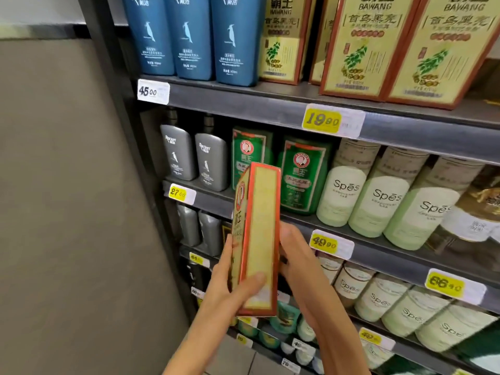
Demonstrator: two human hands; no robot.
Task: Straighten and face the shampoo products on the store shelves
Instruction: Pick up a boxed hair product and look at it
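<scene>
I hold a yellow shampoo box with red edges [261, 226] upright in front of the shelves, its narrow side turned to me. My left hand [230, 280] grips its lower left, thumb across the narrow side. My right hand [295, 263] holds the right side from behind, fingers hidden by the box. Matching yellow Bawang boxes [384, 47] stand on the top shelf at right. Green Bawang bottles [303, 174] stand on the shelf behind the held box.
Blue bottles [189, 36] fill the top shelf's left. Grey bottles [194, 158] and pale green Spes bottles [378, 196] line the middle shelf; more Spes bottles [400, 307] sit lower. Price tags [322, 120] hang on shelf edges. A grey wall [67, 185] lies left.
</scene>
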